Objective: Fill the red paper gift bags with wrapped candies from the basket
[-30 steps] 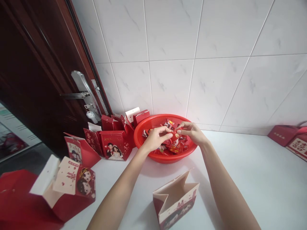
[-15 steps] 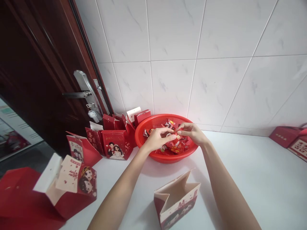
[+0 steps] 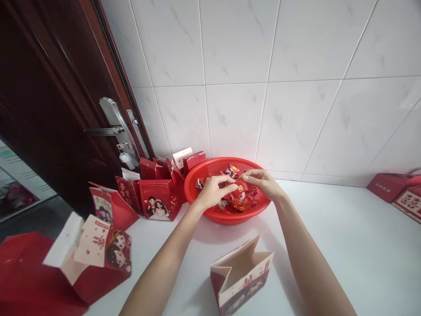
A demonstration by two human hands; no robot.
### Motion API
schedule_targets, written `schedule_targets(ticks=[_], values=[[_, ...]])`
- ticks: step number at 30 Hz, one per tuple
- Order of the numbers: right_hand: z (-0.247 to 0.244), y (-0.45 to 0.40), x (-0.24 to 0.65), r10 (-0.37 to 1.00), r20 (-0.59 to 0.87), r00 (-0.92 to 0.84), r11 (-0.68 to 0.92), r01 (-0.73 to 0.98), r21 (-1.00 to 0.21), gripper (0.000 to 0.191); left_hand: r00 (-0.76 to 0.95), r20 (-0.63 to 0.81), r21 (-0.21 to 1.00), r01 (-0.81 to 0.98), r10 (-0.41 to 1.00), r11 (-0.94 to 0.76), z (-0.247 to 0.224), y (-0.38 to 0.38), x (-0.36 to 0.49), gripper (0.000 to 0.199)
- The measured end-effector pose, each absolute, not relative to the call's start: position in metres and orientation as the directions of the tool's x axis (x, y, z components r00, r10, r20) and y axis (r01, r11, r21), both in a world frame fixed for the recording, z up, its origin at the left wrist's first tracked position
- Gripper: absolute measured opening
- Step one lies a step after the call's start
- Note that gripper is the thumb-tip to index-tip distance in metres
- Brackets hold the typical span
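Over the red plastic basket (image 3: pixel 230 218), my left hand (image 3: pixel 213 192) and my right hand (image 3: pixel 265 183) come together fingertip to fingertip. Between them they pinch a red-wrapped candy (image 3: pixel 240 188) with a gold mark on it. Wrapped candies (image 3: pixel 241 204) in red, brown and other colours lie in the basket below. Nearer to me, between my forearms, a cream and dark red gift box (image 3: pixel 245 281) stands upright with its top open. Its front carries a printed cartoon picture.
Several red gift boxes (image 3: pixel 158 199) with cartoon couples stand left of the basket. A larger box (image 3: pixel 103 254) with raised cream flaps is at the near left. Another red box (image 3: pixel 390 186) sits far right by the tiled wall (image 3: pixel 237 109). A dark wooden door (image 3: pixel 66 79) with a handle is behind left.
The candy between my fingertips has turned slightly and shows more of its red face and gold mark. The hands stay in almost the same place; the view has shifted a little.
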State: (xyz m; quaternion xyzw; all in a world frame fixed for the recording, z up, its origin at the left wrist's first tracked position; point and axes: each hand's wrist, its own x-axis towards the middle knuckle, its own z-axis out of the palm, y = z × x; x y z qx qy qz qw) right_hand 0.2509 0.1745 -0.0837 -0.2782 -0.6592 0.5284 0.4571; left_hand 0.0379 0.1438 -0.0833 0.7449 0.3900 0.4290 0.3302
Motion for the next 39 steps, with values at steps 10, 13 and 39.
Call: schedule_targets(ticks=[10,13,39], values=[[-0.0839,0.1732,0.2509,0.844,0.323,-0.428,0.296,-0.131,-0.946,0.035,0.352,0.361,0.848,0.262,0.864,-0.461,-0.0807,0.1423,0.0395,0.031],[-0.0832,0.1728,0.2505,0.851,0.339,-0.402,0.317,-0.121,-0.941,0.036,0.337,0.377,0.846,0.255,0.863,-0.468,-0.0801,0.1418,0.04,0.032],[-0.0832,0.1761,0.2503,0.905,0.286,-0.315,0.189,-0.303,-0.934,0.036,0.117,0.377,0.903,0.175,0.919,-0.393,-0.0825,0.1491,0.0382,0.033]])
